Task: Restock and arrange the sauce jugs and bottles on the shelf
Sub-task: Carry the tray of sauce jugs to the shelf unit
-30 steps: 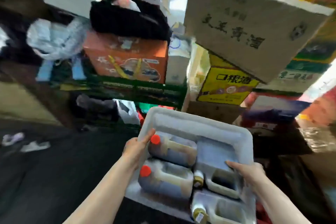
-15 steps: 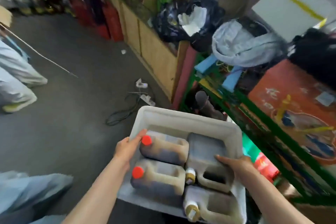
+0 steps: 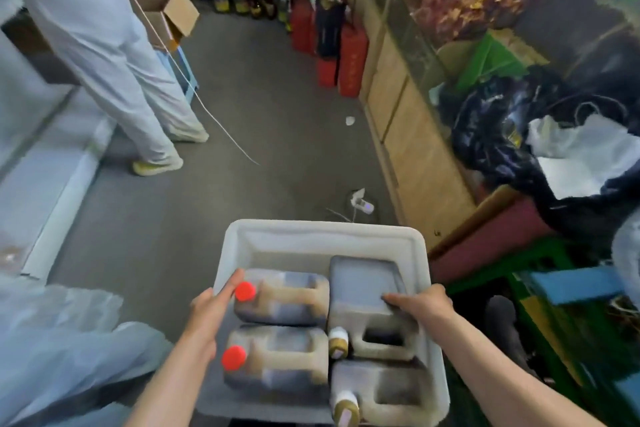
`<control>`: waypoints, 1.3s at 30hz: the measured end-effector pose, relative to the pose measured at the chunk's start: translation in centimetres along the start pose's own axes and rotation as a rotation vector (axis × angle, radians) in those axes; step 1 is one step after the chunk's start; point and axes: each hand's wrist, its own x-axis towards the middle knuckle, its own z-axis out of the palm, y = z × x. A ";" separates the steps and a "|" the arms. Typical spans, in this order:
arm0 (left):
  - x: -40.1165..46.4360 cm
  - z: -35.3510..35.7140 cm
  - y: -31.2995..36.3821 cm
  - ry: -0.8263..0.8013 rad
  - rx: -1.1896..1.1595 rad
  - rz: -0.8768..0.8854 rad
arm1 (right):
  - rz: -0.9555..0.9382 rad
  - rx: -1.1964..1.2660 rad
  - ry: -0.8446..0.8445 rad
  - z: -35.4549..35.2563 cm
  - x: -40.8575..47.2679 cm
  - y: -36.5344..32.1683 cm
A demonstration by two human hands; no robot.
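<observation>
Both hands are carrying a white tub [image 3: 322,236] of four sauce jugs [image 3: 282,295] lying flat so none tips. Left hand [image 3: 211,308] fingers are spreading along the rim; right hand [image 3: 420,303] fingers are pressing together, gripping the opposite rim beside a jug.

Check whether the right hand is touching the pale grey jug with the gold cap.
Touching. In the head view the right hand lies on the pale grey jug, fingers pressed on its flat side.

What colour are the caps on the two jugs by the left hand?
Red: both round caps show clearly in the head view.
</observation>
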 end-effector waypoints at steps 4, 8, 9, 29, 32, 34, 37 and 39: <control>9.6 -0.2 5.2 0.003 0.003 -0.056 | -0.009 -0.012 -0.025 2.0 4.1 -10.2; 18.2 0.6 12.6 -0.010 0.045 -0.076 | 0.003 -0.006 -0.021 3.5 7.2 -19.5; 19.1 1.2 15.2 -0.007 0.045 -0.049 | 0.005 -0.001 -0.022 3.5 8.1 -21.6; 48.0 12.6 47.0 0.020 -0.015 -0.028 | -0.064 -0.046 -0.044 1.6 27.4 -65.5; 53.6 14.5 51.6 0.039 0.008 -0.060 | -0.030 -0.050 -0.031 1.3 30.5 -71.2; 57.4 16.0 54.5 0.033 0.050 -0.099 | -0.006 -0.048 -0.007 1.1 32.6 -75.0; 62.7 18.4 59.5 0.018 0.058 -0.108 | 0.013 -0.019 -0.013 0.4 36.2 -81.0; 65.9 20.4 63.0 0.013 0.084 -0.102 | 0.006 -0.024 -0.005 -0.4 38.6 -85.0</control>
